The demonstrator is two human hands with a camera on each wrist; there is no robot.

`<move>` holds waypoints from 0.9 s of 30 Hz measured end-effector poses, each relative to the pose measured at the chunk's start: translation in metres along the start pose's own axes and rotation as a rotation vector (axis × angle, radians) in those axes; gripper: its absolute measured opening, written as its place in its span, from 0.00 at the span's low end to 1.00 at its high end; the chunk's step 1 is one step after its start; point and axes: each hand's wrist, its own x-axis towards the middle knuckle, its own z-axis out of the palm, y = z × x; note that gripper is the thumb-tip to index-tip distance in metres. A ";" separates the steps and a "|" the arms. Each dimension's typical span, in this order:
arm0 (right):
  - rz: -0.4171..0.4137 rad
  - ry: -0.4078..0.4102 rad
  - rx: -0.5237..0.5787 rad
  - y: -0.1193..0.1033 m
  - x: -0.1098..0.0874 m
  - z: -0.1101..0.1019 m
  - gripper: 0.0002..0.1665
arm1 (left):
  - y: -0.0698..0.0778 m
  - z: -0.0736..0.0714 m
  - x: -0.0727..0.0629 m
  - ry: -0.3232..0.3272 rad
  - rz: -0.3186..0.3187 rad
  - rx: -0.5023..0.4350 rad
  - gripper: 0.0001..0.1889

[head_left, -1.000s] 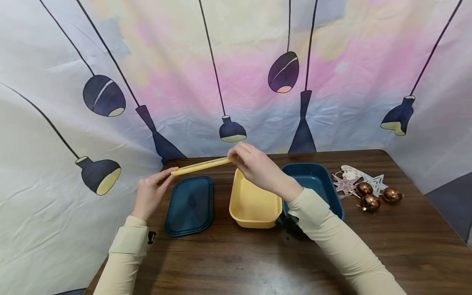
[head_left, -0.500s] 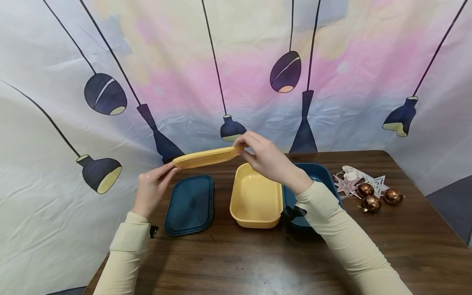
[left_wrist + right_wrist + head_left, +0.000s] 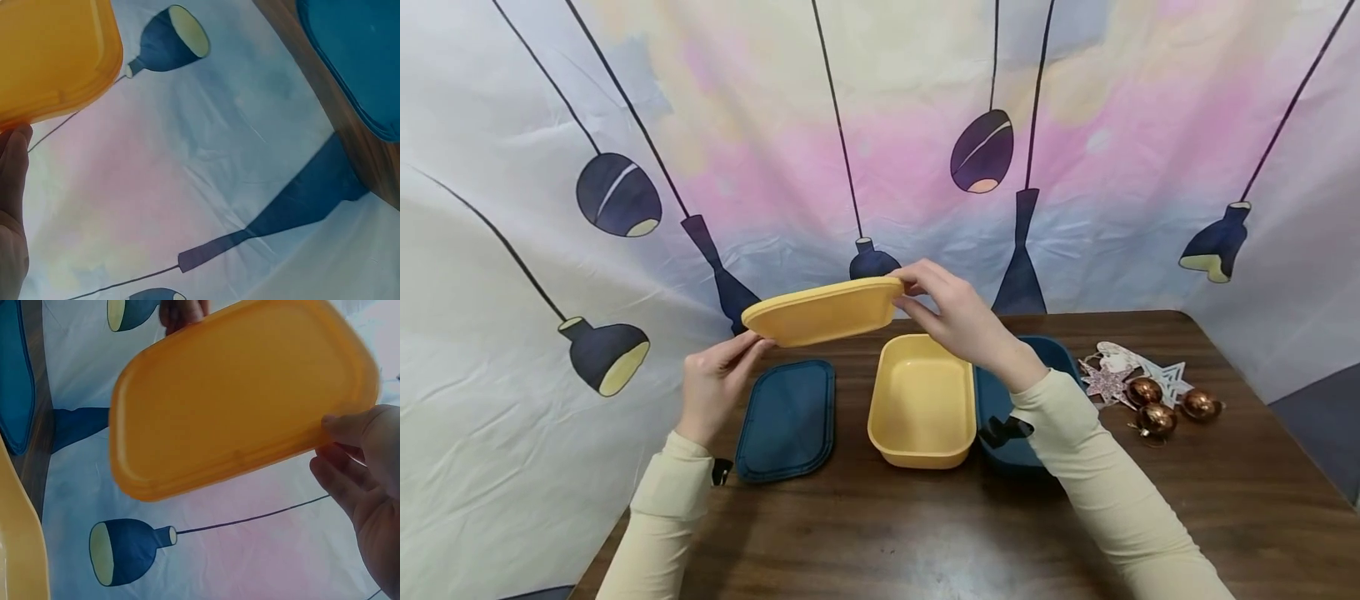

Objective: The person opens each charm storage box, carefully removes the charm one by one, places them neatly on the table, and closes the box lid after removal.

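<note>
Held up in the air between both hands is a yellow lid point(image 3: 823, 313), tilted so that a broad face shows. My left hand point(image 3: 713, 387) pinches its left end between thumb and fingers. The right hand point(image 3: 958, 317) pinches the opposite end, thumb on one face, as the right wrist view shows of the lid point(image 3: 237, 400). Below and slightly right stands a yellow container point(image 3: 922, 404), uncovered, with nothing visible in it. A dark blue lid point(image 3: 786, 421) lies flat on the table under the left side of the raised lid.
A dark blue container point(image 3: 1013, 446) stands right against the yellow one, partly behind the right forearm. Further right on the wooden table point(image 3: 880, 533) lie several brown shiny baubles point(image 3: 1156, 419) and star ornaments point(image 3: 1105, 379). A printed cloth point(image 3: 760, 125) hangs behind the table.
Both hands keep hold of the yellow lid. It has risen and turned from nearly edge-on to showing its broad face, the right hand moving up and rightward. The containers and blue lid stay put.
</note>
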 end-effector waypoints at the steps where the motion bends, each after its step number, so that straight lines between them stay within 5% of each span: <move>1: 0.012 0.004 0.006 0.001 -0.001 0.000 0.15 | 0.002 0.000 0.002 0.005 0.000 -0.012 0.13; 8: 0.098 0.043 0.068 0.006 -0.008 0.002 0.17 | 0.015 -0.003 0.012 0.025 0.002 -0.075 0.14; 18: 0.157 0.089 0.106 0.012 -0.019 0.004 0.13 | 0.026 -0.004 0.021 0.048 -0.088 -0.210 0.14; 27: 0.171 0.116 0.092 0.013 -0.027 -0.004 0.14 | 0.030 -0.001 0.029 0.035 -0.030 -0.256 0.19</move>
